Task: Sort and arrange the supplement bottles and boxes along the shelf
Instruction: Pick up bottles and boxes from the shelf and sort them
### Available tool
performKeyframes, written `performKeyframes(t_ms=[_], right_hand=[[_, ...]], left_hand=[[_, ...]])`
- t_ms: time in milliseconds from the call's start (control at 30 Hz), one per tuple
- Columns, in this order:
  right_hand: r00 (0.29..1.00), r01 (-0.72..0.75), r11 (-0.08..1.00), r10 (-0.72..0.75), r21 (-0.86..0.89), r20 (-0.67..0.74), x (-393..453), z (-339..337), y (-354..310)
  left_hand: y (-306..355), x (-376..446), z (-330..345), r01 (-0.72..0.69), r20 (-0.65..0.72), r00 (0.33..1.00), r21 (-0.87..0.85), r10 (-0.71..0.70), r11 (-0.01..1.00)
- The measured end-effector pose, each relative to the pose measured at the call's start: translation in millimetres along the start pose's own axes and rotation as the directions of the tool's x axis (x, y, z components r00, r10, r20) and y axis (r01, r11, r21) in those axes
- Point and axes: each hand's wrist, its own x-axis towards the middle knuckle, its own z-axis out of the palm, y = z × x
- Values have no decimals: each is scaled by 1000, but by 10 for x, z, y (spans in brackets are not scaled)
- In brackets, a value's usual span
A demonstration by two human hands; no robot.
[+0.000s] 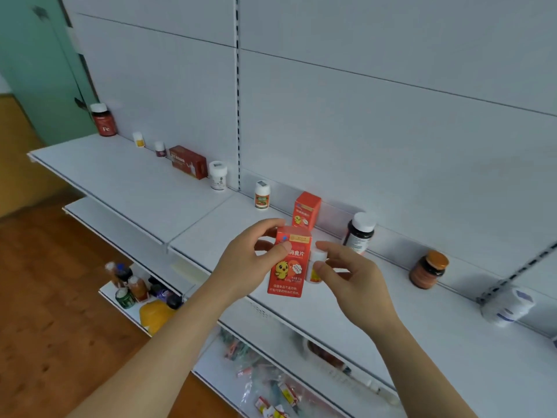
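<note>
My left hand [250, 260] grips a red box with a yellow chick [287, 273] by its upper part, above the front of the white shelf [144, 188]. My right hand [352, 276] pinches a small white bottle [315, 265] just right of that box. A matching red box [306, 210] stands at the shelf's back behind them. Along the back wall stand a red Fe bottle [104, 119], two tiny bottles [138, 139] [160, 149], a dark red box [188, 161], two white bottles [218, 175] [262, 194], a dark bottle with a white cap [359, 232] and a brown jar [428, 269].
A white bottle [506, 306] lies on its side at the far right of the shelf. Lower shelves hold several bottles and an orange container [155, 315] at left, and bagged small packets [265, 390] below. Wooden floor lies to the left.
</note>
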Motion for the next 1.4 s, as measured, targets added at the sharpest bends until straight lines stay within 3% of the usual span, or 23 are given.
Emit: performKeyframes(t_ms=[300,800,1067,1233,1400], right_hand=[[991,-76,995,69,-62,-113,364,668,-216],[936,-211,972,170,-103,-309,970,550,105],[842,-333,936,240,-116,-484,839,512,184],[813,-361,922,237,-141,-532,685,511,239],[840,-316,923,164,-220,-518,688,480,324]], left_hand=[[-358,498,-695,-30,113,993,6,29,1000],[-657,1537,-505,-115,336,938,72,85,991],[-523,1979,-111,-299,550,813,113,190,948],[-339,2278,162,-535,641,703,191,308,823],[-337,2509,323,-654,661,662,276,355,704]])
